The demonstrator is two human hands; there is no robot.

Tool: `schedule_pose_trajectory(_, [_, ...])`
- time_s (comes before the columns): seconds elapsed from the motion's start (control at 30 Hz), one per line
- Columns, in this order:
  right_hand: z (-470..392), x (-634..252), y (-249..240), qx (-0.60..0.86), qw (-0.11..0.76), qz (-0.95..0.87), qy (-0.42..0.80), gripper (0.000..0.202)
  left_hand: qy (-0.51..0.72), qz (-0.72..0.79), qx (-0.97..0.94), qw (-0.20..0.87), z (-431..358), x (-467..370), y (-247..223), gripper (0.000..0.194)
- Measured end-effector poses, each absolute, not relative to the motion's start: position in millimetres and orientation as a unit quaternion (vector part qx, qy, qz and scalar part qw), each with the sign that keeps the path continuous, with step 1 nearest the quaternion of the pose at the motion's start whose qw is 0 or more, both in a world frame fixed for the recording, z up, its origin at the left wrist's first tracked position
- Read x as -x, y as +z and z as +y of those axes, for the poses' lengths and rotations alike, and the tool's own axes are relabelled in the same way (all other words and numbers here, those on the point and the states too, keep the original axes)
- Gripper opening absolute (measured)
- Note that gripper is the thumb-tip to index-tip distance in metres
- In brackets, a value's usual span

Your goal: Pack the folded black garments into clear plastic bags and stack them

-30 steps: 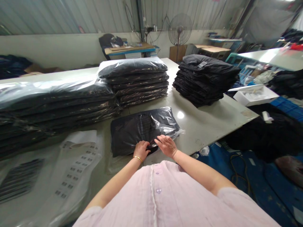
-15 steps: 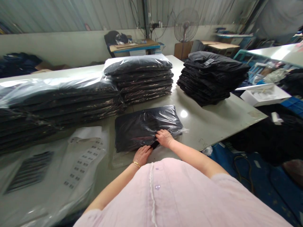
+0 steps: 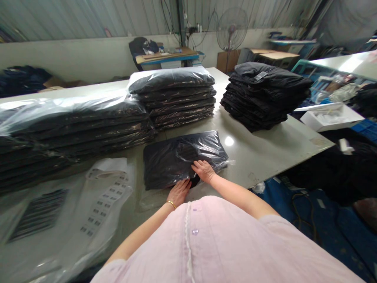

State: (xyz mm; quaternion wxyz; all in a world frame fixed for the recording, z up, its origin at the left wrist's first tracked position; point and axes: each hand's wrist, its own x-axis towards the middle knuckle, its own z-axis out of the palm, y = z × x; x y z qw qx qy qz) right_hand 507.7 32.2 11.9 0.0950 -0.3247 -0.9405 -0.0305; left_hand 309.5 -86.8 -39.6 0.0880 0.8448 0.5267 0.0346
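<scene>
A dark folded garment in a clear plastic bag point(image 3: 167, 159) lies flat on the pale table point(image 3: 250, 157) in front of me. At the bag's near edge, my left hand point(image 3: 179, 191) touches the plastic with its fingers pointing forward, fairly straight. My right hand point(image 3: 204, 170) rests on the near right part of the bag, its fingers bent over the plastic near a dark bit of cloth at the edge. Whether the right fingertips pinch the plastic or cloth is too small to tell.
Stacks of bagged dark garments point(image 3: 179, 94) stand behind and to the left. An unbagged black pile point(image 3: 265, 94) is at the back right. Printed label sheets point(image 3: 107, 196) and plastic lie at the left. A white box point(image 3: 332, 117) sits at the right.
Both hands have shifted slightly over the bag's near edge, the left a little forward and the right a little to the left. The plastic's creases and shine have changed.
</scene>
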Motion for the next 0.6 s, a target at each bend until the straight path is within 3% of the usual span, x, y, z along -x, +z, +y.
schedule_pose_trajectory(0.23, [32.3, -505.6, 11.1, 0.297, 0.071, -0.952, 0.018, 0.027, 0.011, 0.564, -0.815, 0.131, -74.2, -313.5, -32.6, 0.055])
schedule_pose_trajectory(0.43, [16.3, -513.3, -0.1, 0.264, 0.058, -0.962, 0.034, 0.027, -0.016, 0.625, -0.755, 0.198, -72.5, -318.5, -22.2, 0.041])
schedule_pose_trajectory(0.6, [18.2, -509.5, -6.0, 0.287, 0.034, -0.956, 0.050, 0.029, 0.003, 0.517, -0.826, 0.226, -83.4, -314.1, -8.4, 0.036])
